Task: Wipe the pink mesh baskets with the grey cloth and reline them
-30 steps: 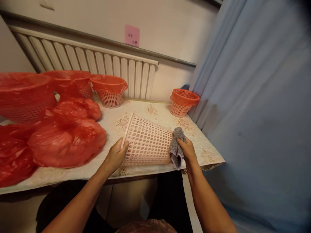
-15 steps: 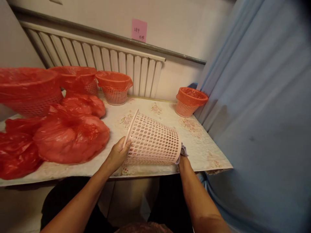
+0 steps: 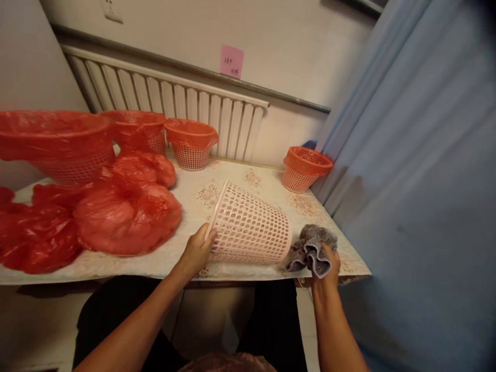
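Observation:
A pale pink plastic wastebasket [image 3: 251,225] with a lattice of holes lies tilted on its side, its mouth toward the left. My left hand [image 3: 198,249] grips its rim, thumb on the outer wall and the other fingers hidden inside. Just right of the basket's base, my right hand [image 3: 330,263] is closed on a crumpled grey cloth [image 3: 314,248] with a pale purple edge. The cloth is close to the base; whether it touches cannot be made out.
Red-lined baskets stand along the back: a large one [image 3: 58,147] at left, others [image 3: 191,142] beside it, and one [image 3: 304,168] at right. Red plastic bags [image 3: 127,217] lie on the flowered tablecloth [image 3: 267,175]. A blue curtain [image 3: 406,206] hangs at right; a radiator [image 3: 170,98] lines the wall.
My right hand has drawn away from the basket's base to the right, bringing the cloth into fuller view. The left hand keeps its hold on the rim. The camera view has shifted slightly.

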### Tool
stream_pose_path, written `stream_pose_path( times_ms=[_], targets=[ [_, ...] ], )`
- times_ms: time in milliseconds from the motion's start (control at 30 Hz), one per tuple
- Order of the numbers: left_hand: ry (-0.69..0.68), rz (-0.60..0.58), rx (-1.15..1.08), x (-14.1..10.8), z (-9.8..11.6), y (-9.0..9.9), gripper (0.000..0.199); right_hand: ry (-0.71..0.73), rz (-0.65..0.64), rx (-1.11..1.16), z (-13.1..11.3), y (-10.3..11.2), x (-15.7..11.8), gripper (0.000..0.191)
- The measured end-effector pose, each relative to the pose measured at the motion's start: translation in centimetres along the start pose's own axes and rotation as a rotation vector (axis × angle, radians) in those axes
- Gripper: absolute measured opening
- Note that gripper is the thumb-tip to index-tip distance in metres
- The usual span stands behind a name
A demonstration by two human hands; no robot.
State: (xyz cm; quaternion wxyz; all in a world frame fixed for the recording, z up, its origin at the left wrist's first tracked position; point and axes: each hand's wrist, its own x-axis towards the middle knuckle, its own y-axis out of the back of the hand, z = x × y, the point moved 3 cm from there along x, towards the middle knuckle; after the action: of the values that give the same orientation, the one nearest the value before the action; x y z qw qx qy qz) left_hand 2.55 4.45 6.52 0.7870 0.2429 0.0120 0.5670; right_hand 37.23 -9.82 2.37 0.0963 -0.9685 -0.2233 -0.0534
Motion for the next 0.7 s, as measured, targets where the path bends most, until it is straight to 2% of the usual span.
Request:
stream_pose_path(
  times_ms=[67,100,267,400,567,700],
  targets=[
    [0.000,0.007,0.011,-0.1,0.1,-0.1,0.027,0.035,0.048,-0.066,-1.9,-0.4,0.1,0.036],
    [-0.002,0.012,0.011,-0.2,0.2,-0.2,0.027,0.085,0.033,-0.126,-2.7,-1.1,-0.2,0.036],
    [-0.014,0.016,-0.022,-0.8,0.4,-0.3,0.027,0.491,-0.321,-0.459,-4.6,-7.7,-4.1,0.027],
    [-0.035,0.011,-0.047,-1.0,0.3,-0.4,0.027,0.766,-0.488,-0.567,-5.7,-12.5,-8.6,0.022],
    [-0.063,0.008,-0.055,-1.1,0.1,-0.4,0.026,0.943,-0.674,-0.627,-8.3,-18.1,-14.7,0.017],
    [-0.084,0.044,-0.059,-1.3,-0.2,0.0,0.025,0.988,-0.697,-0.628,-8.9,-20.2,-17.0,0.027]
  ],
)
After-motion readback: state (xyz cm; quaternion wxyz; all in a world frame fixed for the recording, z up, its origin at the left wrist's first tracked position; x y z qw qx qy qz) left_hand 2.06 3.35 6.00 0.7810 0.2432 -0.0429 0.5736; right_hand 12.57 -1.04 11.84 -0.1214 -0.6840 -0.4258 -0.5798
